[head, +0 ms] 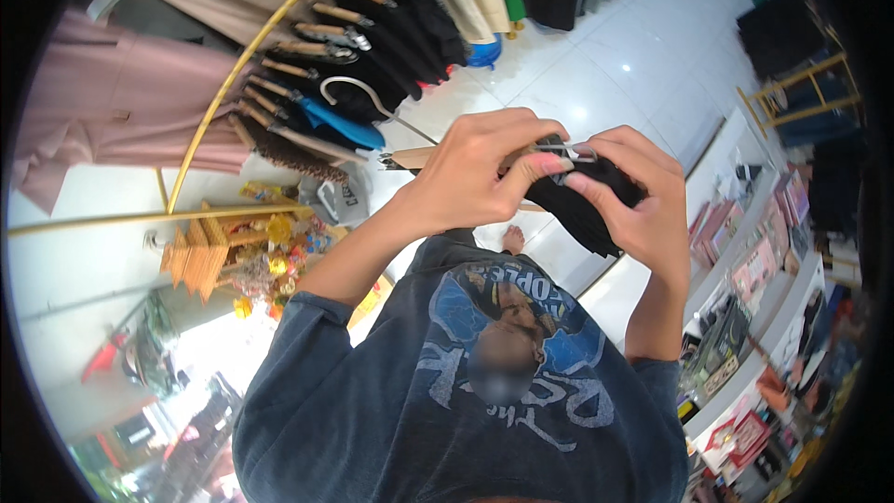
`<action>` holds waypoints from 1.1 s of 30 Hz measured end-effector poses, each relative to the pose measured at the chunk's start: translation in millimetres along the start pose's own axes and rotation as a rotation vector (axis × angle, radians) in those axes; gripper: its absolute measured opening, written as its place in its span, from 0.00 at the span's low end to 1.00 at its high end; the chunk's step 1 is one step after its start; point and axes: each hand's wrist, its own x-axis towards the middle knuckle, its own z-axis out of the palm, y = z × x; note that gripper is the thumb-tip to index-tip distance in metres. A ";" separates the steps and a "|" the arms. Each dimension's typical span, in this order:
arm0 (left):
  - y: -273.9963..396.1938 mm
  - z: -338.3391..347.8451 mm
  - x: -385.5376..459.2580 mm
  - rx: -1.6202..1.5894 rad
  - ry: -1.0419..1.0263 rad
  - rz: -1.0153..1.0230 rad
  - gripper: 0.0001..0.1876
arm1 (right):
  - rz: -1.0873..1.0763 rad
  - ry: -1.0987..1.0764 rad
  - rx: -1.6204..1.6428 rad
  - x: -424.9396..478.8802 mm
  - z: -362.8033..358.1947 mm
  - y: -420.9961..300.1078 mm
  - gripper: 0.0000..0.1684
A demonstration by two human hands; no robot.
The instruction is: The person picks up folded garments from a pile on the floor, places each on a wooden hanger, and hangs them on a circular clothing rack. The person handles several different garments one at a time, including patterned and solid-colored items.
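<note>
A hanger with a metal hook [370,99] and a pale wooden bar [412,158] extends leftward from behind my left hand [482,168]. My left thumb and fingers pinch around a metal clip [562,149] at the hanger's other end. Facing it, my right hand [632,188] grips black cloth [576,213], with its fingertips against the clip. The cloth hangs in folds below my fingers. Most of the wooden bar is hidden behind my left hand, and I cannot tell whether the clip's jaws hold the cloth.
A curved gold rail [230,77] carries several garments on wooden clip hangers at the upper left. Below it stands a wooden altar-like shelf [216,244] with colourful items. White shelving [740,293] with packaged goods runs along the right. A gold rack [803,94] stands at the upper right.
</note>
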 end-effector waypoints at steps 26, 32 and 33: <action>-132.9 -128.6 -293.5 -1.373 1.190 -1.094 0.25 | -0.310 -0.447 0.048 51.4 363.2 -58.8 0.16; -177.9 -162.0 -380.1 -0.901 1.071 -1.113 0.18 | -0.277 -1.259 0.013 102.1 433.8 -73.5 0.37; -183.8 -160.1 -398.2 -0.762 0.987 -1.114 0.18 | -0.340 -1.381 0.027 117.5 443.1 -72.9 0.41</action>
